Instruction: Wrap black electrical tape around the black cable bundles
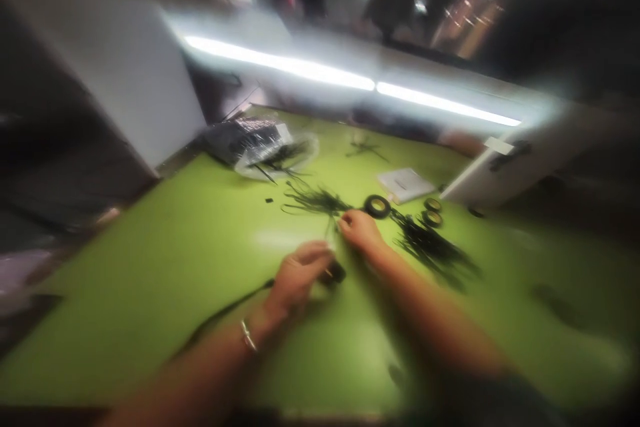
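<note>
The whole view is smeared by motion. My left hand (300,273) is curled over a small dark object (334,273) on the green table (175,267), and a black cable (225,312) trails back from under it. My right hand (361,230) is closed in a pinch just beyond, at the near end of a bundle of thin black wires (315,201). A roll of black tape (377,206) lies right beside my right hand.
A second heap of black wires (433,247) lies to the right, with two smaller tape rolls (431,212) behind it. A white card (404,183) and a clear bag of dark parts (255,140) sit farther back. A bright strip light (350,80) runs across the rear.
</note>
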Demonstrator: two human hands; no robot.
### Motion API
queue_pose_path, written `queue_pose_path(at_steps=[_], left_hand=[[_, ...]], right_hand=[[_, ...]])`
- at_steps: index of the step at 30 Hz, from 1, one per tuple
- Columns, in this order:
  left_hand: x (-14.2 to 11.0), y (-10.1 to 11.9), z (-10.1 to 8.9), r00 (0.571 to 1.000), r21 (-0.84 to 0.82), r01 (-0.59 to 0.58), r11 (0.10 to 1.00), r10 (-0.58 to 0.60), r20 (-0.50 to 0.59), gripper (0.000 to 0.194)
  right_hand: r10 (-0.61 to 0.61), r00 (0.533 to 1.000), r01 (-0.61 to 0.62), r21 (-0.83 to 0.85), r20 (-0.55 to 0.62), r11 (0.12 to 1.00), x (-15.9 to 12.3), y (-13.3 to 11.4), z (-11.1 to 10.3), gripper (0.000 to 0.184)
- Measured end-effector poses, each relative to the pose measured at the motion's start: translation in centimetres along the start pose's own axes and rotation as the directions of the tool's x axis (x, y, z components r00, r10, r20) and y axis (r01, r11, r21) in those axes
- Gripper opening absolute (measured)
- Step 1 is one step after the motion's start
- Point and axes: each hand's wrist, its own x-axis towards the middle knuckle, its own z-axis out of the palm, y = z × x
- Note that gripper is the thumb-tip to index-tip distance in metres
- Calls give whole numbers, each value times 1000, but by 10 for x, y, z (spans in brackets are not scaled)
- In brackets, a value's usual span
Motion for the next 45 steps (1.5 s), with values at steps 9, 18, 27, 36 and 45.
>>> queue_pose_path(at_steps=[9, 18, 27, 36, 45], left_hand=[[4, 2, -2, 991, -173, 134, 976, -131, 27, 30], [-2, 4, 1, 972, -103, 233, 967, -228, 56, 29], [-5, 2, 1, 958, -19, 276, 961, -273, 91, 32], [-4, 1, 0, 957, 54, 276, 960, -279, 73, 31], [1, -3, -8, 974, 69, 172, 983, -180, 134, 27]], right_hand=[[125, 991, -128, -55, -56, 990, 10, -5, 3, 10], [9, 991, 20, 210, -134, 978, -43, 7, -22, 17], [89, 918, 74, 388, -386, 919, -53, 23, -42, 16], [24, 1000, -9, 706, -11, 708, -83, -7, -36, 28], [-216, 972, 230, 569, -94, 790, -100, -31, -31, 11]])
